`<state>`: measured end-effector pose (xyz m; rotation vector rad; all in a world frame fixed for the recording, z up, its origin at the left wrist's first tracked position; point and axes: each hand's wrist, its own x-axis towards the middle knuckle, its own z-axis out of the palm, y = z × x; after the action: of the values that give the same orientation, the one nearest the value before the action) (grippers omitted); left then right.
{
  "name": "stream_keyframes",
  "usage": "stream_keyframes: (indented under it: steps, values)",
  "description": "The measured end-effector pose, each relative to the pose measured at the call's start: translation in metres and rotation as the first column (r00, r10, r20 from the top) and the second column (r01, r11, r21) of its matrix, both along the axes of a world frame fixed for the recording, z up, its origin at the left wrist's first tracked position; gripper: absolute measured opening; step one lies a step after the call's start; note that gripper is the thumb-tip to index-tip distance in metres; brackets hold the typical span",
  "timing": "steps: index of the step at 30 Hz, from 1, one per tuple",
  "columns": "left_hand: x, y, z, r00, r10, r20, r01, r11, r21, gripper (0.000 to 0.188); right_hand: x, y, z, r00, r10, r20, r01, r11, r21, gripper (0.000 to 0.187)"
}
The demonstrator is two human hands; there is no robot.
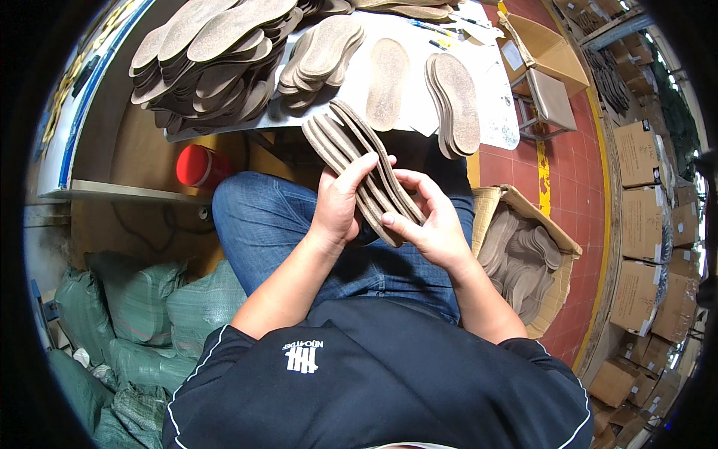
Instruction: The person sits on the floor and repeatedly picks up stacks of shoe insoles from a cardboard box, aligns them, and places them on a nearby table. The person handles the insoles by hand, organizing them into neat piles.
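Observation:
Above my lap I hold a stack of several brown, speckled shoe insoles (340, 144), tilted on edge so their layered sides show. My left hand (342, 196) grips the stack from the left, thumb across the edges. Around the lower right part closes my right hand (430, 221), its thumb pressed on the side. A gap splits the upper end of the stack into two groups. On the white table just beyond lie a single insole (387, 82), a neat insole pile (455, 105) to its right and another pile (321, 56) to its left.
A large insole heap (209, 67) covers the left of the white table (497, 112). An open carton of insoles (565, 247) stands on my right. Green woven sacks (134, 299) lie at left, below a red container (198, 166). Stacked cartons (642, 224) line the far right.

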<state>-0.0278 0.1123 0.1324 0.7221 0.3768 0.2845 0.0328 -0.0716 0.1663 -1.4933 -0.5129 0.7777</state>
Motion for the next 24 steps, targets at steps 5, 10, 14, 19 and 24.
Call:
stream_keyframes:
  steps: [5, 10, 14, 19, 24]
  values:
    - [0.0, 0.002, -0.002, 1.0, -0.022, 0.008, 0.022, 0.999, -0.028, 0.039, 0.0, -0.002, -0.002, 1.0, -0.014, -0.018, 0.014, 1.0, 0.026, 0.067]
    - [-0.001, 0.002, -0.004, 0.998, -0.018, 0.067, 0.021, 0.999, -0.044, 0.036, 0.0, -0.003, -0.005, 0.999, -0.033, -0.041, 0.035, 0.997, 0.063, 0.063]
    - [-0.001, 0.003, -0.004, 0.998, -0.023, 0.051, 0.025, 0.999, -0.048, 0.035, 0.0, -0.002, -0.002, 0.999, -0.036, -0.001, 0.036, 0.999, 0.016, 0.064]
    - [0.0, -0.001, -0.005, 0.999, 0.027, 0.036, -0.025, 0.999, -0.041, 0.034, -0.005, 0.0, 0.005, 0.987, -0.01, 0.16, 0.017, 0.999, -0.042, 0.077]
    - [-0.001, 0.0, -0.005, 1.0, 0.02, 0.018, -0.019, 1.0, -0.02, 0.035, -0.006, 0.002, 0.004, 0.984, -0.008, 0.178, 0.02, 0.998, -0.067, 0.083]
